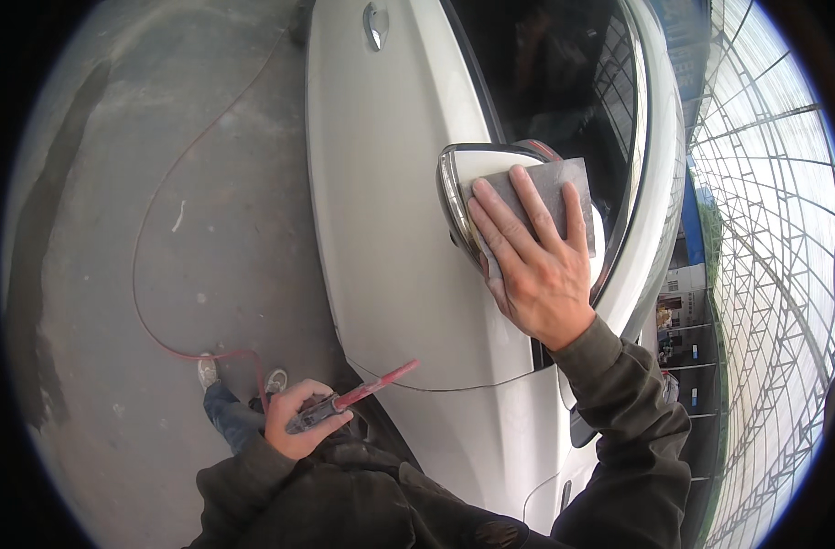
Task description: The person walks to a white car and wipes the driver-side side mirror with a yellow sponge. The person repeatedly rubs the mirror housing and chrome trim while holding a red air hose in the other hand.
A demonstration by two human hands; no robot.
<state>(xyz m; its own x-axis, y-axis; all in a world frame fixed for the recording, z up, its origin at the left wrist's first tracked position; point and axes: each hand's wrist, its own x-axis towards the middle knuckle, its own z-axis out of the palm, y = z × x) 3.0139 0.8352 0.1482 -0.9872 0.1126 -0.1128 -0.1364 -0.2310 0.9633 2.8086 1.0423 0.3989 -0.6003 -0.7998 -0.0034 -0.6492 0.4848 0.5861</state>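
Observation:
My right hand [536, 265] lies on the car's side mirror [479, 165], its fingers spread flat over a grey abrasive sheet [571, 174]. The sheet rests against the white mirror cover, and part of it is hidden under my palm. My left hand [294, 423] is lower down, beside the front of the car, wrapped round the dark grip of an air blow gun [312, 416]. Its dusty red nozzle [376, 384] points up and to the right, apart from the bodywork. A thin red hose [193, 355] runs up to that hand.
The white car door [390, 183] with its chrome handle [375, 26] stretches away beyond the mirror, alongside the dark side window [554, 73]. The hose loops across the grey concrete floor [225, 183] on the left. A metal-framed roof [765, 183] shows at right.

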